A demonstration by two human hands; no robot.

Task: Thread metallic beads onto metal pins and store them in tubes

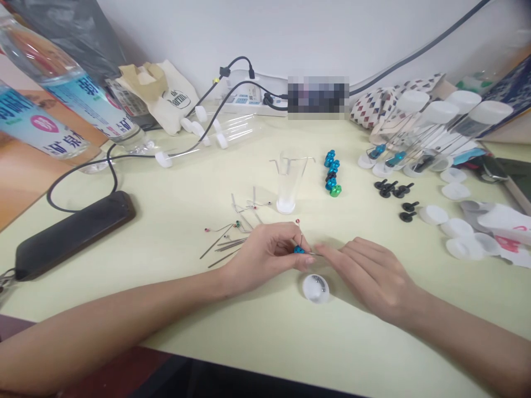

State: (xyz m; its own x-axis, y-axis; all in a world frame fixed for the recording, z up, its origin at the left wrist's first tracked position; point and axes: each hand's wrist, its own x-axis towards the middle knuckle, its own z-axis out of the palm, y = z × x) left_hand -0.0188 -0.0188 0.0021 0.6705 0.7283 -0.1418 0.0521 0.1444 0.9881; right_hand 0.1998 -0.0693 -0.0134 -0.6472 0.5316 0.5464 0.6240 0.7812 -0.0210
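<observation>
looking small, the held part [298, 250] is blue.

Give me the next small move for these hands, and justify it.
Probably a slight turn of the thin metal rod by the right hand: that hand is at one end of the rod, whose other end points toward the blue part that the left hand pinches.

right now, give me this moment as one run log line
left hand: pinching blue part | right hand: at thin metal rod, grip hidden | near side: white cap holding small metal bits | far side: upright clear tube
</observation>
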